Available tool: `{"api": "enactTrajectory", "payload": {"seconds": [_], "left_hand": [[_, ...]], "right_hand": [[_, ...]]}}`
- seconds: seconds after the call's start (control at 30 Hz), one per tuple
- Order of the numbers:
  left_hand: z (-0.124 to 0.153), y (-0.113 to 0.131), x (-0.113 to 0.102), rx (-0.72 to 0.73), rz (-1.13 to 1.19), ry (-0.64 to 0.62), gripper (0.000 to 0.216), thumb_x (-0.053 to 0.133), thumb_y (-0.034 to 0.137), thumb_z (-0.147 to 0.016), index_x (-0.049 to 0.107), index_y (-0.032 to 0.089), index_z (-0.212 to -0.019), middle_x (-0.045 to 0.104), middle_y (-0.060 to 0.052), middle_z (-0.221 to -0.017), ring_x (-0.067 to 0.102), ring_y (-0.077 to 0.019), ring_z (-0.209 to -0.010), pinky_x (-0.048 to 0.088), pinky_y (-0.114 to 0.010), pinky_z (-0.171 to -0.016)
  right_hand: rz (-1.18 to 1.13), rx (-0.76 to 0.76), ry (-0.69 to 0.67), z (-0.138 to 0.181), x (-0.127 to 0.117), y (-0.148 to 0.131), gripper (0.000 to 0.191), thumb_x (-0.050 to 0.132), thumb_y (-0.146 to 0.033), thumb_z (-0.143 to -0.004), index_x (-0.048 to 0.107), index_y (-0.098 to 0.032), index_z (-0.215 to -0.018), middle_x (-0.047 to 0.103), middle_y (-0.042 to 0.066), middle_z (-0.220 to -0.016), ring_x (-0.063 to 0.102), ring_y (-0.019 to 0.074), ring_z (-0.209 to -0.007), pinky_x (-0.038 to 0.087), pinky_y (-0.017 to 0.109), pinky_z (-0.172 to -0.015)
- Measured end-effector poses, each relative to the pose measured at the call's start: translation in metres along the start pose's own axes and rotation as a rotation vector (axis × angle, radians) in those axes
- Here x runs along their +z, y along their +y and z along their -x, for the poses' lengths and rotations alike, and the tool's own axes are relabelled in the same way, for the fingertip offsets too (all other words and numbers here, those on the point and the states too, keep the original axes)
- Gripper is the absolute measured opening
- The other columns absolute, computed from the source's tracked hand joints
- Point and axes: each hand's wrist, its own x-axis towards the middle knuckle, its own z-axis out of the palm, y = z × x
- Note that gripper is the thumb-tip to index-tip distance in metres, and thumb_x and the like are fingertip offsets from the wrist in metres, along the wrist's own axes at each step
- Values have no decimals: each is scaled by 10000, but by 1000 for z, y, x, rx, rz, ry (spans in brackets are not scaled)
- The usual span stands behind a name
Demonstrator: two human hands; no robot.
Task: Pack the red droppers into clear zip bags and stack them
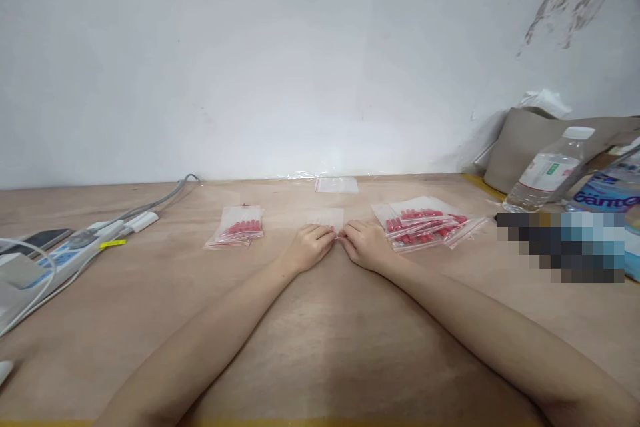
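Note:
Both my hands rest on the wooden table, fingertips meeting at the near edge of a small clear zip bag. My left hand and my right hand pinch that bag's edge between them; whether it holds anything is hard to tell. To the left lies a clear bag with red parts. On the right sits a pile of several such bags with red parts. Farther back lies an empty clear bag.
A white power strip with cables and a phone lie at the left edge. At the right stand a water bottle, a tan bag and a blue-labelled package. A white wall rises behind.

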Motion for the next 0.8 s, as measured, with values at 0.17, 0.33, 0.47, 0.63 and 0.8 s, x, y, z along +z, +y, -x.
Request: {"api": "enactTrajectory", "payload": {"seconds": [0.17,0.33,0.47,0.63,0.8], "left_hand": [[-1,0,-5,65,-31,1,201,408,146,-876,598,156,-809,662,-62,-829,630,-167,-758,500,-320,-699],[-3,-1,-11,133,-49,-14,179,405,144,-882,576,154,-829,657,-66,-827,628,-163,-751,495,-334,-730],[0,-7,-16,142,-59,2,165,399,149,-894,561,156,-920,651,-72,-909,623,-156,-812,490,-325,-774],[6,-13,-18,129,-71,37,159,410,142,-894,556,152,-958,655,-71,-951,625,-164,-823,498,-308,-732],[4,-13,-14,102,-61,50,169,407,148,-894,572,157,-931,663,-73,-915,626,-164,-805,485,-319,-723]], "right_hand": [[4,-7,5,-1,-4,-6,175,427,-259,-848,569,-167,-804,605,44,-783,541,152,-743,331,265,-621],[20,-14,30,0,-5,-7,186,410,-256,-856,565,-169,-803,608,41,-778,543,152,-734,320,277,-626],[-25,-18,87,2,-5,-1,184,412,-253,-856,566,-172,-798,613,41,-767,543,147,-734,321,273,-644],[-76,27,170,3,-9,10,171,432,-228,-841,580,-172,-777,623,43,-766,535,145,-724,340,260,-648],[-54,-66,161,3,-6,15,181,439,-206,-838,616,-206,-876,634,45,-827,532,156,-792,349,264,-673]]}}
